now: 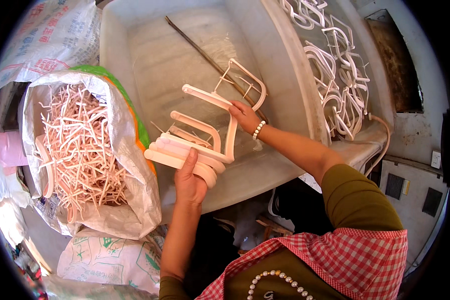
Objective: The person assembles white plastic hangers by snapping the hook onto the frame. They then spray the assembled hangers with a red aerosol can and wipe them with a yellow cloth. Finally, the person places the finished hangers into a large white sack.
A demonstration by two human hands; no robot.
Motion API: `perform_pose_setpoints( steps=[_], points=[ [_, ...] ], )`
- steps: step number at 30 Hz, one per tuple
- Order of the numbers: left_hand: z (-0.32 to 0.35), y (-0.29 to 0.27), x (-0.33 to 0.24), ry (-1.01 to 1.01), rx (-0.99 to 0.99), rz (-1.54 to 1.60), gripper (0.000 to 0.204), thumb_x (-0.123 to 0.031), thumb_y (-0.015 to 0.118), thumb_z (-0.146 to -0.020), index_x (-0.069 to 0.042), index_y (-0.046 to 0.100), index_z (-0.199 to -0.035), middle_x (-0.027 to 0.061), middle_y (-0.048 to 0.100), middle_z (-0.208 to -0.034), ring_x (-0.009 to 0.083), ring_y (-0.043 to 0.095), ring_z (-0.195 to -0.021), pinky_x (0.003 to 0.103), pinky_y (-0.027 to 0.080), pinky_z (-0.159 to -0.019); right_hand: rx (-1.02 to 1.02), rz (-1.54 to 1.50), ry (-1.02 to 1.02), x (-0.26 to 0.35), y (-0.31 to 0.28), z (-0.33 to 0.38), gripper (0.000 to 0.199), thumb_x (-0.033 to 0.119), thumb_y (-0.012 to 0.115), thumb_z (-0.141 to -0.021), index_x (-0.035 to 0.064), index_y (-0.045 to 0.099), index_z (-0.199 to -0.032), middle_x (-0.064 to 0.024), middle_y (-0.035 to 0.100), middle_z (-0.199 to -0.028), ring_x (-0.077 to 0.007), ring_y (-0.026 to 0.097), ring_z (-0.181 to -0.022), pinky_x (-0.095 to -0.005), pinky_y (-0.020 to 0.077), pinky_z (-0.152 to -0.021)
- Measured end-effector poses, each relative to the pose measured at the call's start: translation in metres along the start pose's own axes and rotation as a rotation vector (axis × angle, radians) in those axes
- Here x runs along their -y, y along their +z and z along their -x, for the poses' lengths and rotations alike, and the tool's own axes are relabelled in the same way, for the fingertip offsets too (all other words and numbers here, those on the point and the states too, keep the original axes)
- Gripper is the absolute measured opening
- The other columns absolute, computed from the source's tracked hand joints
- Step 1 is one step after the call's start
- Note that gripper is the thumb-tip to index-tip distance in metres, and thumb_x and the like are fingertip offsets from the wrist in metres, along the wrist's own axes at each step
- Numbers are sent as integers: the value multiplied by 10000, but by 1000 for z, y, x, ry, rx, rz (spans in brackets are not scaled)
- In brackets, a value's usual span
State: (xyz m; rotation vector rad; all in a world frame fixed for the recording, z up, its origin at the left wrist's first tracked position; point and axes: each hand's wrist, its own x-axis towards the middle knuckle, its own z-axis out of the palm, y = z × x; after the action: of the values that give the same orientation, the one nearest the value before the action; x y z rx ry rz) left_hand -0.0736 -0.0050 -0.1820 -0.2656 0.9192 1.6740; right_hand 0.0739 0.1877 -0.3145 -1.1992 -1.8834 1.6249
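Note:
My left hand [191, 184] is closed around a stack of pale pink moulded plastic strips [177, 154] with rounded ends, its thumb lying along the top. My right hand [246, 118] pinches a pale pink moulded plastic frame [231, 135] with bent arms and thin sprues. One curved arm of it reaches up and away past my fingers, while its lower end meets the stack by my left hand. Both hands are above the near part of a large translucent plastic tub [205, 197]. The fingers of my left hand are mostly hidden beneath the stack.
A brown rod [200, 50] slants across the tub. To the left, a woven sack [140, 210] brims with thin pink plastic sprues [85, 145]. White curved plastic pieces [342, 85] lie in another container on the right. Full printed sacks [105, 260] sit at the lower left.

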Motion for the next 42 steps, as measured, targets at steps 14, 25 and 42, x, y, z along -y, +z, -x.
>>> perform_pose_setpoints(
  steps=[14, 25, 42],
  points=[
    [6, 3, -7, 21, -54, -15, 536, -128, 661, -879, 11, 400, -1327, 122, 522, -1269, 264, 524, -1160, 413, 423, -1007, 210, 1530, -356, -42, -63, -12, 282, 258, 643, -792, 113, 617, -1033, -109, 629, -994, -279, 568, -985, -452, 340, -1018],
    [1, 0, -8, -140, 114, 2, 521, -189, 594, -926, 32, 373, -1343, 186, 527, -1270, 294, 513, -1180, 445, 408, -1026, -249, -376, 77, 156, -82, 10, 249, 329, 640, -895, 106, 529, -911, 49, 436, -657, -38, 369, -475, -189, 278, -374],
    [5, 18, 1, -78, 190, 273, 575, -227, 595, -924, -4, 330, -1383, 145, 456, -1355, 306, 421, -1275, 470, 307, -1105, -244, -853, 604, 90, 2, 42, 364, 455, 411, -961, 99, 458, -905, -4, 437, -582, -126, 385, -438, -290, 336, -404]
  ],
)
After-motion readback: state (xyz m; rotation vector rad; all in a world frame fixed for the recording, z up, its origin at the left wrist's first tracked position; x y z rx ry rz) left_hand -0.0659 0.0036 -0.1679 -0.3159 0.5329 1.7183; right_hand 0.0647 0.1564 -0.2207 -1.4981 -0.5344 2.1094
